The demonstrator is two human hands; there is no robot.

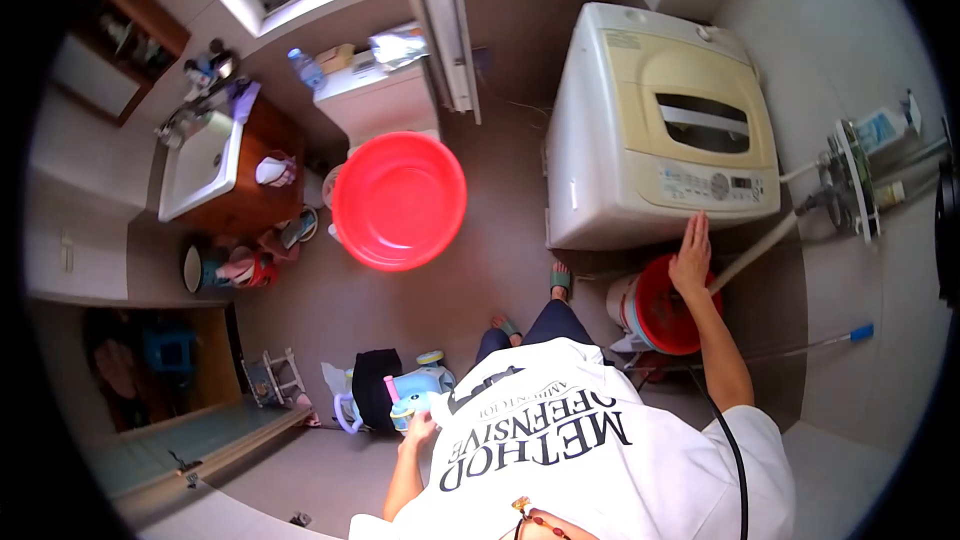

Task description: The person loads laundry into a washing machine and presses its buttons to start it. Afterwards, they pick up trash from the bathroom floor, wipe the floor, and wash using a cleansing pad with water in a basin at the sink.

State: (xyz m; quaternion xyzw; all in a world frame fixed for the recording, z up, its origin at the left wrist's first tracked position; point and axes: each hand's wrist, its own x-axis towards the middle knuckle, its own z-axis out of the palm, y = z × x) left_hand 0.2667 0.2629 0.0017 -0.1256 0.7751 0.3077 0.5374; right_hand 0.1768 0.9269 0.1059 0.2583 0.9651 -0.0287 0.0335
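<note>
My right hand is stretched out flat at the front edge of the washing machine, just below its control panel. Its fingers lie together and straight, with nothing held. Beneath that hand stands a red basin on top of stacked buckets. Low on the left, my left hand is beside a light blue child's ride-on toy; its fingers are partly hidden, and whether they grip the toy cannot be made out. The washing machine's lid is closed.
A large red basin sits in front of the toilet. The sink cabinet is at the left, with small buckets below. A hose and a pole run on the right. A shelf rack hangs on the wall.
</note>
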